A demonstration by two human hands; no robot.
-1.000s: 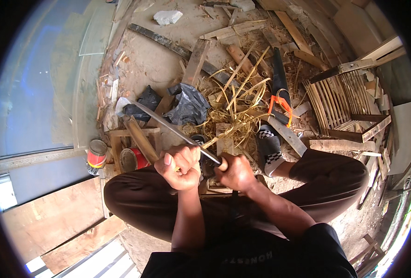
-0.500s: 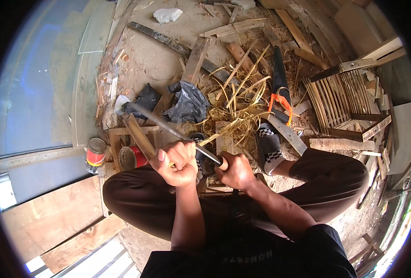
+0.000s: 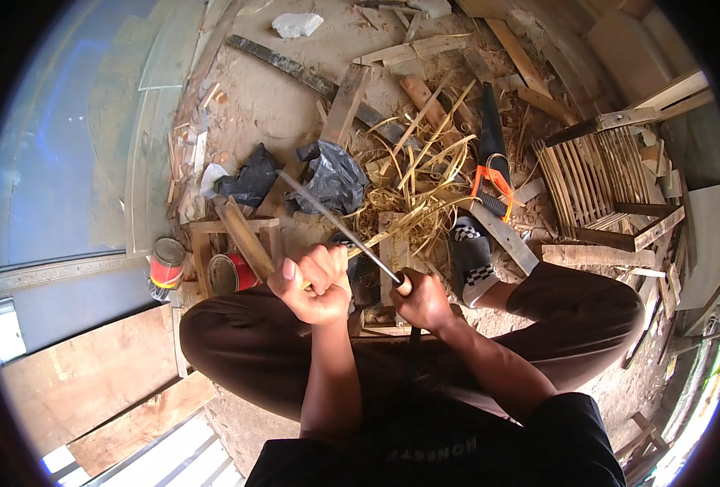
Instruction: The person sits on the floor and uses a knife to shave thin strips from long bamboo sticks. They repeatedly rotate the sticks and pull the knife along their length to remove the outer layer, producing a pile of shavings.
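My right hand [image 3: 425, 302] is wrapped around the light wooden handle of a long, narrow-bladed knife [image 3: 337, 221]. Its blade slants up and to the left, passing just beyond my left fist. My left hand [image 3: 314, 284] is closed on a thin yellow bamboo strip [image 3: 386, 230], which runs from the fist toward the upper right, and a bit of it shows between the fingers. Where blade and strip cross, I cannot tell whether they touch. Beyond the hands lies a heap of curly yellow shavings and strips [image 3: 433, 174] on the ground.
Behind the shavings lies a handsaw with an orange handle [image 3: 494, 183]. A slatted wooden frame [image 3: 595, 178] stands at right. Black plastic bags [image 3: 331, 177], red cans [image 3: 166, 268] and a small wooden frame [image 3: 234, 223] sit at left. Planks [image 3: 348, 101] are scattered farther off.
My right hand has shifted slightly right, drawing the knife with it. The blade's tip has swung to the right and points more steeply away. My left hand has barely moved.
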